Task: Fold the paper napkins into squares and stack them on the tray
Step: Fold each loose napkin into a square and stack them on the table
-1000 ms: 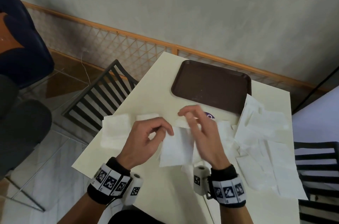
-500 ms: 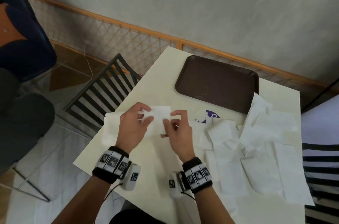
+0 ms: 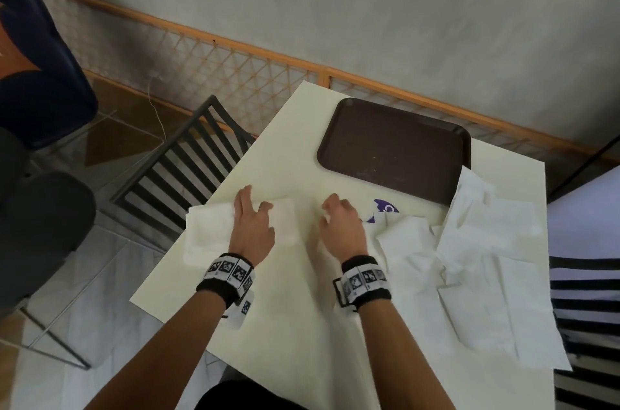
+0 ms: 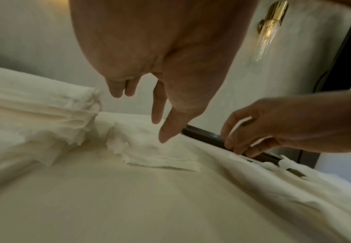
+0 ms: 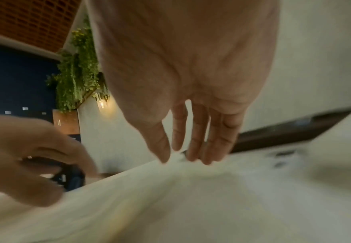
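- Now left hand [image 3: 252,225] loose above folded napkin [image 3: 283,220] on table [image 3: 295,325], gripping nothing
- right hand [image 3: 340,228] relaxed, empty, beside unfolded napkins [image 3: 469,258]
- tray [image 3: 396,154] bare; square each fold, press creases, carry flat

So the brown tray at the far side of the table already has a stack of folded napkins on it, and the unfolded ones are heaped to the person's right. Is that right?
Not quite. The brown tray holds no napkins yet, as the head view shows. The folded napkins lie on the table by the left hand. The unfolded ones are indeed heaped to the person's right.
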